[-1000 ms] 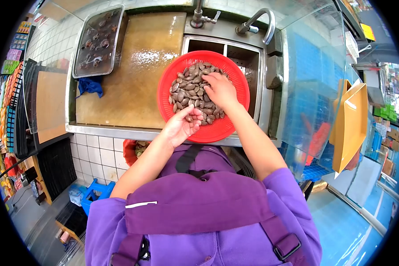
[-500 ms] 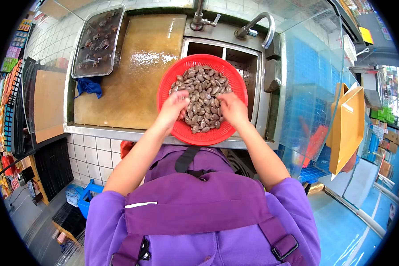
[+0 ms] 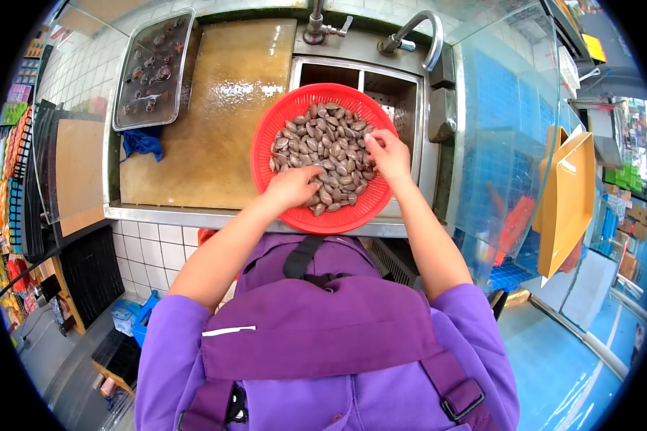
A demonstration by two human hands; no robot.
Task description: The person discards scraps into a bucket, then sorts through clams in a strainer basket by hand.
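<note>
A round red plastic colander rests over the front of the sink, holding a heap of brown-grey clams. My left hand reaches over the near-left rim, its fingers bent and touching the clams at the lower left of the heap. At the right side of the heap is my right hand, thumb and fingers drawn together in a pinch beside the clams. What sits between the fingertips of either hand is too small and partly hidden to make out.
Behind the colander is a steel sink with a curved faucet and a second tap. A wet tan board lies left, with a clear tray of dark shellfish and a blue cloth. Glass panels stand right.
My left hand has moved right and down onto the lower-left clams. My right hand has shifted slightly right and up toward the heap's edge. The view has shifted slightly.
</note>
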